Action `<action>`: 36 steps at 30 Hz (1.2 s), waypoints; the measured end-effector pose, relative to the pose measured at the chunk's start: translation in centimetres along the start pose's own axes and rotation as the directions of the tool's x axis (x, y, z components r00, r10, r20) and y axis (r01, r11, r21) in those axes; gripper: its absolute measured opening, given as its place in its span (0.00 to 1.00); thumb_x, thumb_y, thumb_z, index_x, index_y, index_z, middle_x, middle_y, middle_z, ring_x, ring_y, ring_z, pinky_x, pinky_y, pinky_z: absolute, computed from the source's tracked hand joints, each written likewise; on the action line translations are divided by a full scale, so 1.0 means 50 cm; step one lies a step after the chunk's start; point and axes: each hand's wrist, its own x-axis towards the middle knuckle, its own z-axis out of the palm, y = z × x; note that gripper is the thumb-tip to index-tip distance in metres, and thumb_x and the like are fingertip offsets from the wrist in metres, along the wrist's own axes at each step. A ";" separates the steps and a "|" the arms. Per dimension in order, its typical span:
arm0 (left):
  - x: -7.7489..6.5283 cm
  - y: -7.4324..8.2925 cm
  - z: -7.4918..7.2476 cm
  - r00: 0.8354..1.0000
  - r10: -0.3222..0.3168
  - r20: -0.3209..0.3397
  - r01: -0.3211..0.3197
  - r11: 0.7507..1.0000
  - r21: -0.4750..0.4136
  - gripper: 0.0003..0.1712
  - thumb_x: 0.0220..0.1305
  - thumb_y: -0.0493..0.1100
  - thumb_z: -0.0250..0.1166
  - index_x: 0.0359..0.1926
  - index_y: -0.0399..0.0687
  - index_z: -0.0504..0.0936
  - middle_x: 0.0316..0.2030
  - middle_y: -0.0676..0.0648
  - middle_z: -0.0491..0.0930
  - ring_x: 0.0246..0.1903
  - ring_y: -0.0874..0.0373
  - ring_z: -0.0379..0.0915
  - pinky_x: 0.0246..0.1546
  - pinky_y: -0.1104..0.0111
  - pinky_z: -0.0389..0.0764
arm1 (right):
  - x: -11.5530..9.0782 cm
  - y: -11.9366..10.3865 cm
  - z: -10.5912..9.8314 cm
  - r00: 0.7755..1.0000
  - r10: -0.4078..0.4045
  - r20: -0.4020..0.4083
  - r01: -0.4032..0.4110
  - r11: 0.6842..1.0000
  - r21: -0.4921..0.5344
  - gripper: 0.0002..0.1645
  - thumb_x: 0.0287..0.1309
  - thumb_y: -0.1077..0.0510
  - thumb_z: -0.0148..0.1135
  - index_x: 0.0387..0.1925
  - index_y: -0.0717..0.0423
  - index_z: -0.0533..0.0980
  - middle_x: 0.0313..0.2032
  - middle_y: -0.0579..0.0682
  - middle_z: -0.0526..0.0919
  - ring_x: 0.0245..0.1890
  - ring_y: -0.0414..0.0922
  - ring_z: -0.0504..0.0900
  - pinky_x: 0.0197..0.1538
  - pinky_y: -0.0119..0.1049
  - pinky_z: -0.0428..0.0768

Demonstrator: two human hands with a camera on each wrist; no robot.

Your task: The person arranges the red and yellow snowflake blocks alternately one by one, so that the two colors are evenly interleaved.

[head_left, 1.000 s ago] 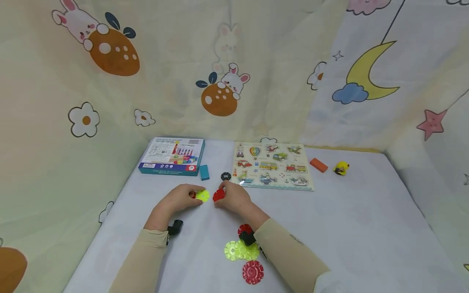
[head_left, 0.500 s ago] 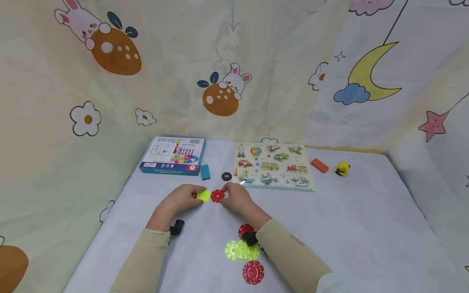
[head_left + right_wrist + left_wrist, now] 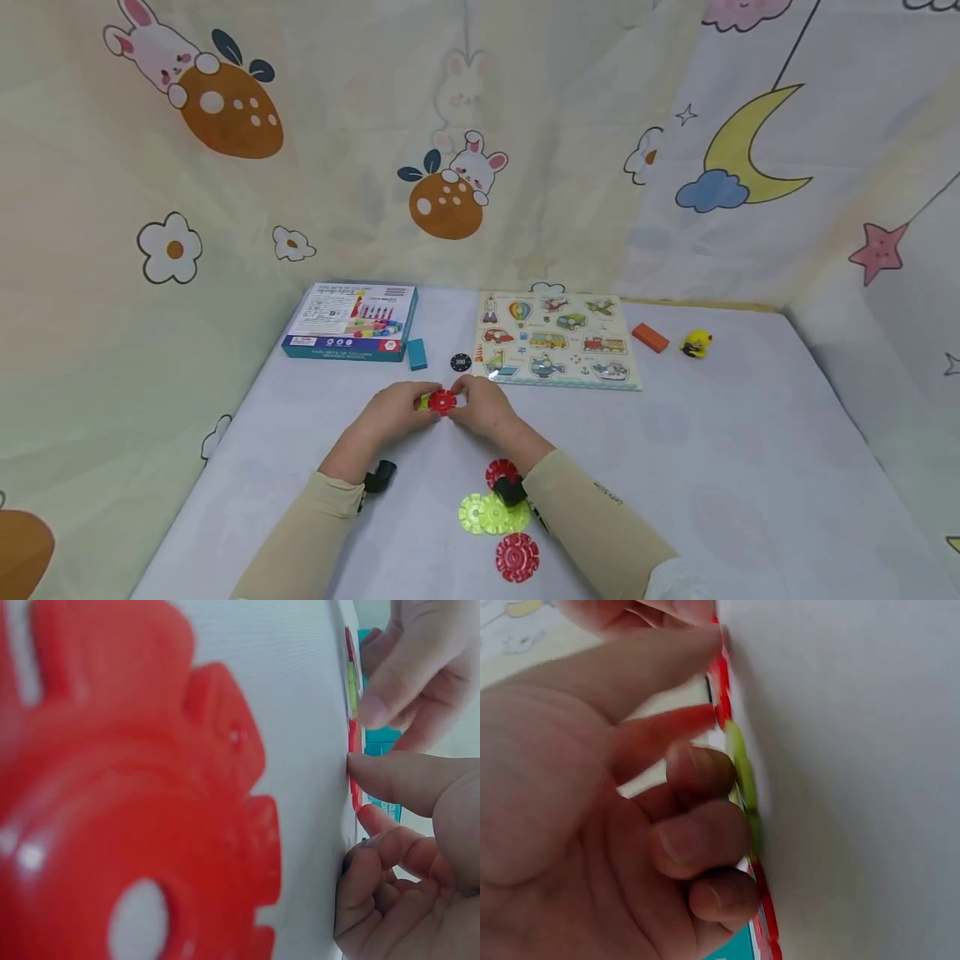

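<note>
A red notched interlocking disc stands between my hands in the head view, its rim meeting a yellow-green disc. My right hand pinches the red one between thumb and fingertips. My left hand holds the yellow-green disc, its thumb and a finger close to the red disc's edge. The left wrist view shows another red disc in line at the other end of the row. My left fingers hide part of these discs. Whether the slots interlock I cannot tell.
Loose red and yellow-green discs lie by the right forearm. Behind the hands are a box, a blue block, a black chip and a picture puzzle board. Farther right sit an orange block and a yellow duck.
My left hand has moved right, bringing the yellow-green disc up to the red one. The red disc has turned to show its face, and the gap between the two has closed.
</note>
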 end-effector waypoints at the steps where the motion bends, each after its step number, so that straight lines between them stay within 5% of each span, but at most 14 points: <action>1: 0.000 0.002 0.004 1.000 0.000 -0.007 0.000 1.000 0.006 0.32 0.53 0.54 0.71 0.61 0.62 0.75 0.50 0.52 0.77 0.50 0.54 0.70 0.49 0.56 0.74 | 0.001 0.000 0.000 1.000 -0.001 0.004 0.001 1.000 0.001 0.22 0.50 0.54 0.71 0.47 0.50 0.76 0.39 0.47 0.78 0.36 0.43 0.73 0.39 0.36 0.76; 7: -0.004 0.003 0.012 1.000 0.003 -0.020 -0.003 1.000 0.008 0.29 0.55 0.54 0.69 0.59 0.61 0.77 0.51 0.52 0.78 0.50 0.53 0.70 0.49 0.55 0.74 | -0.027 -0.001 -0.029 0.997 -0.040 0.066 0.036 0.997 0.070 0.23 0.52 0.53 0.69 0.51 0.49 0.75 0.27 0.48 0.73 0.27 0.43 0.71 0.27 0.34 0.70; 13: -0.008 -0.001 0.005 1.000 -0.031 -0.004 0.031 0.999 0.033 0.30 0.55 0.56 0.69 0.60 0.64 0.75 0.53 0.52 0.76 0.52 0.52 0.68 0.51 0.51 0.71 | -0.097 -0.007 -0.068 0.973 -0.135 0.186 0.116 0.987 0.109 0.22 0.53 0.51 0.69 0.50 0.48 0.77 0.27 0.47 0.73 0.24 0.42 0.71 0.25 0.33 0.70; 21: -0.005 -0.005 -0.004 1.000 -0.021 0.009 0.021 0.999 0.027 0.30 0.55 0.55 0.69 0.60 0.64 0.75 0.55 0.52 0.75 0.53 0.52 0.68 0.51 0.52 0.72 | -0.211 0.010 -0.053 0.923 -0.220 0.316 0.243 0.969 -0.034 0.19 0.44 0.48 0.75 0.40 0.45 0.80 0.22 0.41 0.72 0.24 0.37 0.70 0.27 0.31 0.70; 27: -0.005 0.002 -0.005 1.000 -0.013 0.017 0.013 1.000 0.025 0.31 0.54 0.55 0.69 0.60 0.63 0.75 0.54 0.51 0.75 0.52 0.52 0.68 0.50 0.53 0.73 | -0.245 0.023 -0.022 0.942 -0.133 0.309 0.211 0.949 -0.236 0.27 0.33 0.44 0.79 0.38 0.42 0.78 0.28 0.35 0.74 0.28 0.35 0.71 0.33 0.33 0.74; 36: -0.005 0.007 0.002 1.000 -0.004 0.012 0.004 1.000 0.013 0.29 0.55 0.55 0.69 0.60 0.64 0.76 0.54 0.51 0.75 0.52 0.53 0.68 0.52 0.53 0.71 | -0.249 0.025 -0.013 0.951 -0.103 0.291 0.195 0.931 -0.309 0.27 0.32 0.41 0.79 0.35 0.44 0.75 0.28 0.39 0.70 0.27 0.36 0.69 0.31 0.32 0.74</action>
